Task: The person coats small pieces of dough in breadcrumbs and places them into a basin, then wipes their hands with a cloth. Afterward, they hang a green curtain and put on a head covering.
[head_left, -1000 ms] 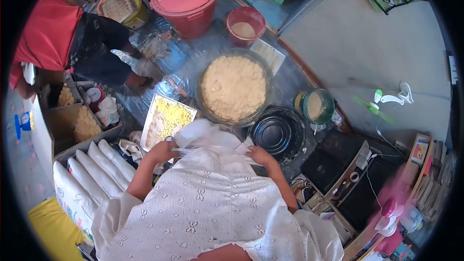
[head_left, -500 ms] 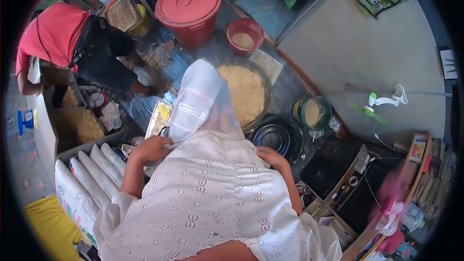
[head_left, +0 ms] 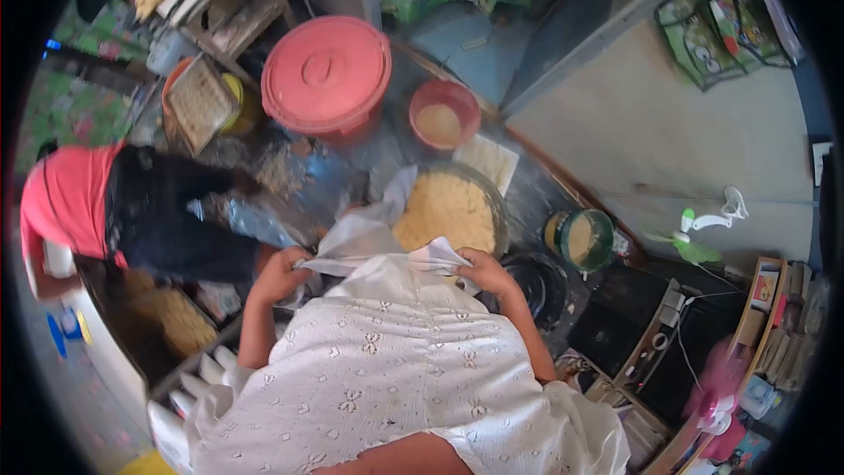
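Note:
A pale grey cloth point(head_left: 365, 236) is stretched across the front of the white patterned garment point(head_left: 396, 343). My left hand point(head_left: 281, 274) grips its left end with closed fingers. At the other end, my right hand point(head_left: 483, 271) pinches the cloth's right edge. Just beyond the cloth is a large round basin point(head_left: 448, 211) of yellowish crumbly material, partly covered by the cloth's raised end. The dark round lid or tub point(head_left: 536, 290) sits right of my right hand, partly hidden by it.
A co-worker in a red shirt point(head_left: 75, 193) bends over a wooden box point(head_left: 145, 334) at left. A red lidded bin point(head_left: 325, 79), a red bucket point(head_left: 444, 114) and a green bucket point(head_left: 585, 240) stand beyond the basin. A pink fan point(head_left: 716, 405) is at right.
The cloth has been drawn up and spread between my hands, uncovering more floor beyond. My right hand has moved up and inward. The view has shifted, and the co-worker appears lower at left.

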Tool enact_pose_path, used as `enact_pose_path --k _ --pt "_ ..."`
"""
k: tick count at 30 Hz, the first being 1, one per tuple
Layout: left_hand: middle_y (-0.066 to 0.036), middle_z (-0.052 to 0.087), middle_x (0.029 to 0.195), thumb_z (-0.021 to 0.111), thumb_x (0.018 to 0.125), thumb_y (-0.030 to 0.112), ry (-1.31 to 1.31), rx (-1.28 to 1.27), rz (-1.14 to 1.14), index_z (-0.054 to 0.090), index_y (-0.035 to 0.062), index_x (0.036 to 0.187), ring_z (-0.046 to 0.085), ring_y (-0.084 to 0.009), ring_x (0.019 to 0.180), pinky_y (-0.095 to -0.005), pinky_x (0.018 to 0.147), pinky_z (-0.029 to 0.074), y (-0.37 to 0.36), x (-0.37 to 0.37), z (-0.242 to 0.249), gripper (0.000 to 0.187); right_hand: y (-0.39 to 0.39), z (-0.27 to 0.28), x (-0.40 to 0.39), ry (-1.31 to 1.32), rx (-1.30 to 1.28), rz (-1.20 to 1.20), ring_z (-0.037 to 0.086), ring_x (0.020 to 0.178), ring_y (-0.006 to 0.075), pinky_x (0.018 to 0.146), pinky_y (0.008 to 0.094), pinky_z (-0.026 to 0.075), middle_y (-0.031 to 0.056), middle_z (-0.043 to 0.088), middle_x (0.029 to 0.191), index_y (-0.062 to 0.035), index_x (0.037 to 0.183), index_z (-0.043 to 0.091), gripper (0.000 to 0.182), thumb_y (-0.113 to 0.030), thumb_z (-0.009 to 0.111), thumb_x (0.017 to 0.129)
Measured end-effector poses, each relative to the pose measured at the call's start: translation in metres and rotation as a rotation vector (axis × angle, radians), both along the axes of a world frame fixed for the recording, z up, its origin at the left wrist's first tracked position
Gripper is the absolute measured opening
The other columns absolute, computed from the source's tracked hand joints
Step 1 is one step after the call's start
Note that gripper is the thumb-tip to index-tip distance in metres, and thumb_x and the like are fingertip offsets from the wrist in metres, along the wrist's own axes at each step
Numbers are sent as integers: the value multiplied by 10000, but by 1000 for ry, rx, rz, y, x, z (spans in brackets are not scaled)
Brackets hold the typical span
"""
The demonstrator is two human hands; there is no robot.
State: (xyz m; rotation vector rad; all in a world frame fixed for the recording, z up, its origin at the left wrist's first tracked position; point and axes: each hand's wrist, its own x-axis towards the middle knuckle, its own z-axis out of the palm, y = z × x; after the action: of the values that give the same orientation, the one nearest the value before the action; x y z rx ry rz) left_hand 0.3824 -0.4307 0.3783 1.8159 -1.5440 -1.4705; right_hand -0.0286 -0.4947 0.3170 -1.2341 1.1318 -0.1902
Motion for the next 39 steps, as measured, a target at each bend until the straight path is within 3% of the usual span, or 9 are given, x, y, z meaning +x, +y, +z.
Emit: enact_pose_path --k 4,6,12,19,21,25,27,30,39 --pt "-45 584 826 591 676 70 439 -88 284 567 25 753 555 -183 810 -267 764 417 -89 64 -6 92 -85 -17 92 -49 76 -174 565 801 161 740 282 442 92 618 861 17 992 589 261 -127 618 775" --pt "-22 559 772 568 689 101 803 323 618 557 35 742 532 -149 764 -249 735 401 -117 97 3 85 -114 -30 121 82 32 -57 578 798 179 738 294 448 115 620 845 14 995 588 312 -151 635 735" --pt "17 532 722 567 715 131 566 333 314 566 35 744 489 -88 691 -229 653 375 -185 139 42 101 -136 -17 131 245 -64 166 604 873 288 792 345 451 181 628 912 -25 999 606 321 -159 662 713" --pt "40 524 682 595 735 178 533 265 82 569 26 706 452 -63 657 -224 606 372 -240 160 66 158 -170 8 109 419 -190 -269 610 840 269 741 329 471 137 636 914 -58 976 625 265 -89 613 712" --pt "29 546 704 600 740 171 430 206 28 586 8 751 471 -65 661 -229 600 385 -244 169 68 164 -178 5 98 483 -278 -364 594 726 198 671 298 465 89 620 800 -63 1053 602 308 -109 626 749" --pt "14 561 722 597 743 151 382 210 83 598 -13 810 489 -68 658 -234 596 397 -244 179 68 177 -192 6 96 472 -303 -347 591 716 204 670 303 465 82 618 775 -67 1073 592 324 -130 624 756" --pt "13 559 724 598 719 161 380 223 169 602 -3 817 484 -67 680 -229 628 392 -247 178 66 191 -199 15 104 528 -317 -280 621 794 271 723 354 472 179 632 916 -40 1006 621 288 -123 617 730" --pt "11 561 728 589 731 146 344 218 182 603 -13 830 480 -67 679 -232 628 394 -255 174 65 188 -214 15 113 509 -200 -226 619 828 290 751 367 469 181 634 968 -49 1052 616 346 -139 630 719" --pt "21 548 724 595 768 156 274 76 381 593 -10 827 472 -67 671 -236 605 387 -254 186 63 177 -337 -61 100 424 -295 -7 599 907 208 773 343 471 145 637 967 -23 1103 579 417 -152 677 719"
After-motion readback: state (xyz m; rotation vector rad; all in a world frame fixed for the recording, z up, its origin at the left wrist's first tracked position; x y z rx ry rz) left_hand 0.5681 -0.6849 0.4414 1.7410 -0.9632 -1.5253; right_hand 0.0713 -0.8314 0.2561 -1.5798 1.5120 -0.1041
